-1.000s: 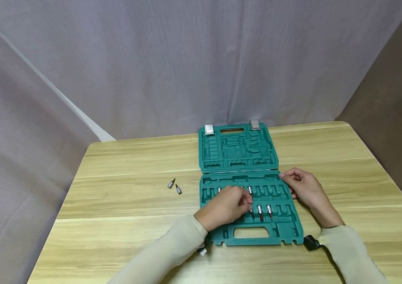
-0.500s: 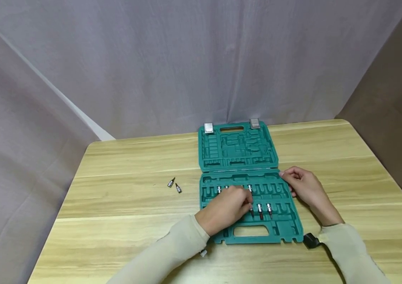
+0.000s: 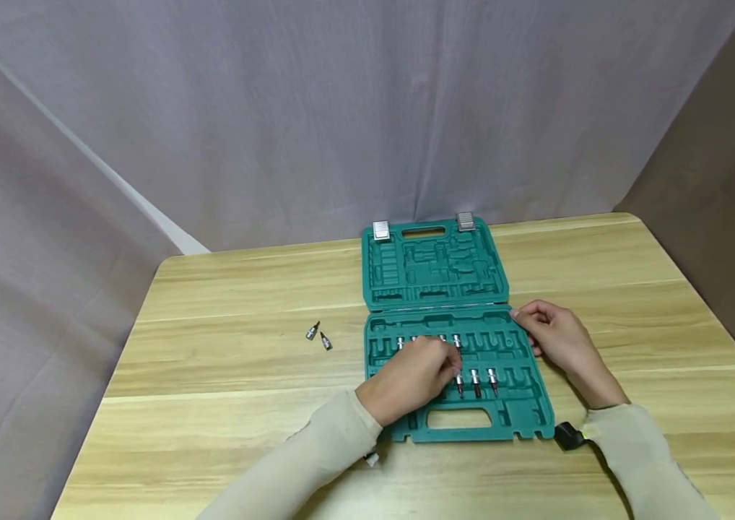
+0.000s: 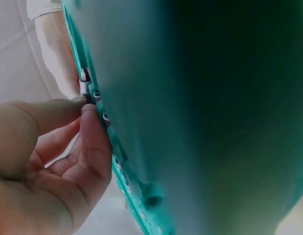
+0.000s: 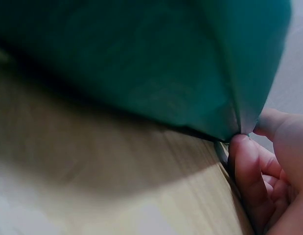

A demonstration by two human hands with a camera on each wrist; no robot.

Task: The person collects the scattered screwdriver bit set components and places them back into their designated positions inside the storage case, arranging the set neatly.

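Note:
A green tool case (image 3: 523,404) lies open on the wooden table, its lid (image 3: 435,267) flat at the far side. Bit sockets sit in a far row (image 3: 400,342) and a near row (image 3: 492,380) of the tray. My left hand (image 3: 455,370) rests over the tray's middle, and its thumb and forefinger pinch a bit socket (image 4: 84,89) at the near row. In the left wrist view the left hand (image 4: 85,104) is pressed against the case (image 4: 190,98). My right hand (image 3: 526,318) grips the tray's far right corner (image 5: 239,128).
Two loose bit sockets (image 3: 313,331) (image 3: 325,341) lie on the table (image 3: 224,375) left of the case. Two metal latches (image 3: 381,230) stand on the lid's far edge. Grey curtains hang behind and to the left of the table.
My left hand has drawn back slightly toward me, uncovering more bit sockets in the far row. The right hand has stayed on the corner.

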